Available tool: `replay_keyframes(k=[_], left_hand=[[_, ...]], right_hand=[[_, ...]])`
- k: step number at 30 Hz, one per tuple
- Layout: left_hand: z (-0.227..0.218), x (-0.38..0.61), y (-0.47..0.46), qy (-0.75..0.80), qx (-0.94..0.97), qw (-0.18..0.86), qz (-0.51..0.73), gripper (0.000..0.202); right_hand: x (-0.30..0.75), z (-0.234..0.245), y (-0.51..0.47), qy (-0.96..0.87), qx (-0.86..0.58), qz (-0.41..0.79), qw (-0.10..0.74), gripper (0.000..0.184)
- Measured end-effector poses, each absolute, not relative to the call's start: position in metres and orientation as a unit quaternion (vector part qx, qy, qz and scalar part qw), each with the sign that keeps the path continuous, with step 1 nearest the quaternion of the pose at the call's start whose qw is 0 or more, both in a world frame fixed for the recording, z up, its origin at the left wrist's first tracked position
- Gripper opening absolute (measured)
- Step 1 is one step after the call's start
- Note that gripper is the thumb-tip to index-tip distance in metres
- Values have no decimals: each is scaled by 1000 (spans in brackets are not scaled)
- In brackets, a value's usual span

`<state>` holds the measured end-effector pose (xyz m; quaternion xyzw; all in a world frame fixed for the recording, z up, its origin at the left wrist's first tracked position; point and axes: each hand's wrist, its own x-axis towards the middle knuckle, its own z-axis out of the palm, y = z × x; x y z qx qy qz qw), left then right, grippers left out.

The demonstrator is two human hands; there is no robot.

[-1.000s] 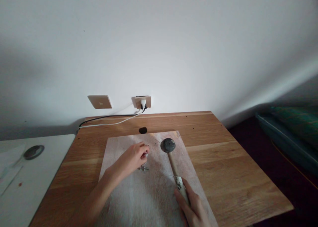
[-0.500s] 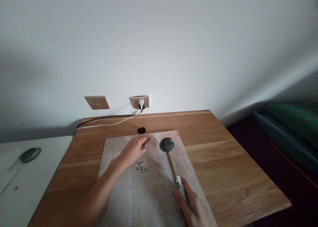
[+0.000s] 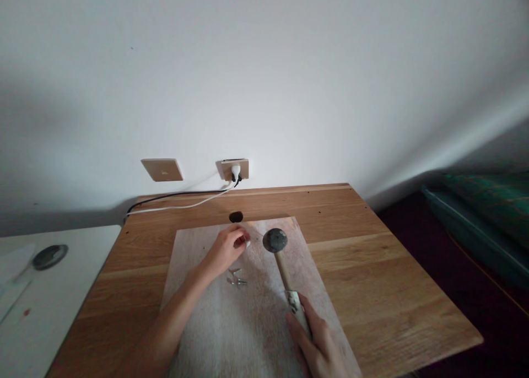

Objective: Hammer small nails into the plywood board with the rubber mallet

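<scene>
Right hand [image 3: 321,342] wraps round a dark-headed, wooden-handled mallet [image 3: 275,241] over a whitish wooden board [image 3: 248,331]; left hand [image 3: 225,248] pinches a small white object [image 3: 248,243]
A stray swing could bruise the nearby left hand

Our right hand [image 3: 320,342] grips the black round-headed mallet with a pale wooden handle [image 3: 283,270] by its white, worn grip; we see its head over the whitish rectangular wooden board [image 3: 231,331], can't tell if touching. Our left hand [image 3: 225,248], just left of that head, pinches a small whitish piece [image 3: 247,244], mostly hidden. Small silver metal screws or anchors [image 3: 238,281] lie loose on the board, near the left wrist. Board sits on a brown wood-grain tabletop [image 3: 380,273]. Behind: gold wall socket [image 3: 243,168], white plug [image 3: 236,171] in.
</scene>
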<state>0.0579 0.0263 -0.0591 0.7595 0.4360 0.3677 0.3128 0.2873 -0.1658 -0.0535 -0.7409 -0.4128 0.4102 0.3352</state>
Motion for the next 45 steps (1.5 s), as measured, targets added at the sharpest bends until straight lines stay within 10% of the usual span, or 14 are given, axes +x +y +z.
replay_keyframes(k=[28,45], left_hand=[[-64,51,25,479,736,289,380,53],[-61,49,25,491,757,242,358,37]], right_hand=[[253,-53,-141,-438,-694,482,308,89],[254,-54,-142,-473,-693,458,293,83]])
